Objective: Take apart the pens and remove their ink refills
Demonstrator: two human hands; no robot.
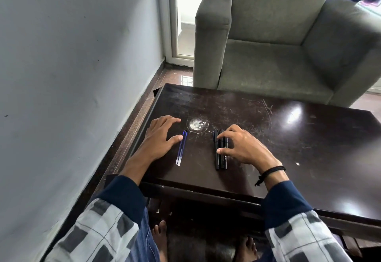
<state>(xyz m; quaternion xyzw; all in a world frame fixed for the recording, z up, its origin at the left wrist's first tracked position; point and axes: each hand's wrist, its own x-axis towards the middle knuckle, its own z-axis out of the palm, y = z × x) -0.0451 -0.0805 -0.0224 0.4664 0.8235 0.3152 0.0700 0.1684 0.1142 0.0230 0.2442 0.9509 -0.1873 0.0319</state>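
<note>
Three black pens [220, 158] lie side by side on the dark wooden table [288, 148], running toward me. My right hand [241, 145] rests over their far halves, with forefinger and thumb touching the leftmost pen. Two blue ink refills [181, 148] lie together to the left of the pens. My left hand [160, 135] lies flat on the table just left of the refills, fingers spread, the thumb tip touching or nearly touching them.
A round pale scuff mark [196, 125] sits on the table beyond the refills. A grey armchair [288, 45] stands right behind the table. A wall [72, 76] runs along the left, close to the table's left edge.
</note>
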